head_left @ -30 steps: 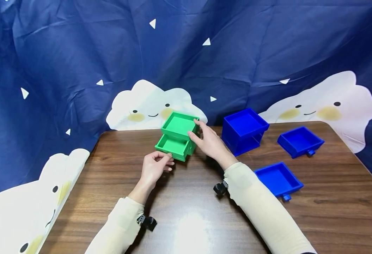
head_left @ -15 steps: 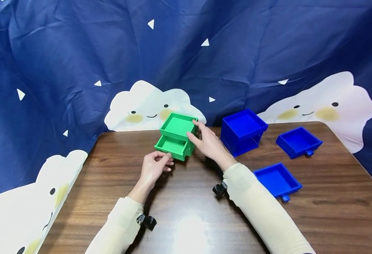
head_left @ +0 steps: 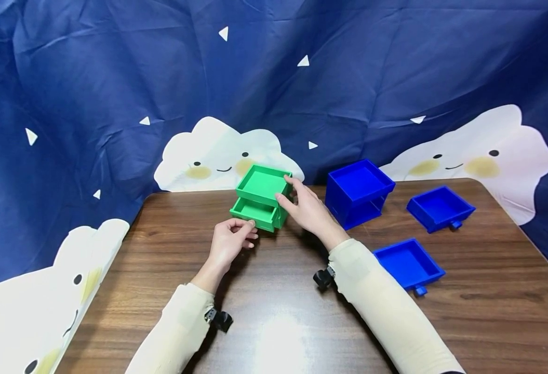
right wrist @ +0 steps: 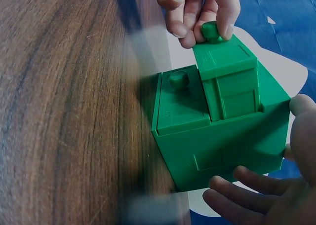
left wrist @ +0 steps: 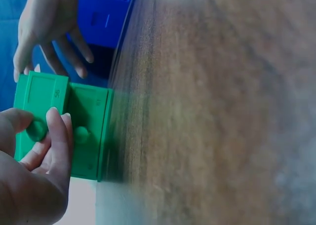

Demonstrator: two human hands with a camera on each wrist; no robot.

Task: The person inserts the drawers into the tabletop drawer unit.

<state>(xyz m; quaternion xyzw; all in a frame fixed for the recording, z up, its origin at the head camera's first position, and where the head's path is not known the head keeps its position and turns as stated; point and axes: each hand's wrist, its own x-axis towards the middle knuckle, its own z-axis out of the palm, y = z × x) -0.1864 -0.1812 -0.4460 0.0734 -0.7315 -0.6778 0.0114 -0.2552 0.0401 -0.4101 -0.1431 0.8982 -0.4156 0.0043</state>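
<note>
A small green drawer cabinet (head_left: 264,182) with a tray-like top stands near the table's back edge. Its upper drawer (head_left: 255,210) sticks partway out, while the lower drawer (right wrist: 182,106) sits in its slot. My left hand (head_left: 229,239) pinches the upper drawer's round knob (left wrist: 35,130) between thumb and fingers. At the cabinet's right side, my right hand (head_left: 311,210) steadies it, fingers extended and spread, with fingertips at the top edge and corner. The inside of the upper drawer shows nothing in its visible part.
Right of the green cabinet stands a blue cabinet frame (head_left: 360,182) with an open front. Two blue drawers lie apart from it, one at the right (head_left: 442,205) and a nearer one (head_left: 409,265) beside my right forearm. A blue cloud-print curtain (head_left: 255,78) hangs behind the wooden table (head_left: 171,270).
The green upper drawer has slid a little further into its cabinet, and my left hand has moved slightly forward with its knob. My right hand has stayed at the cabinet's side.
</note>
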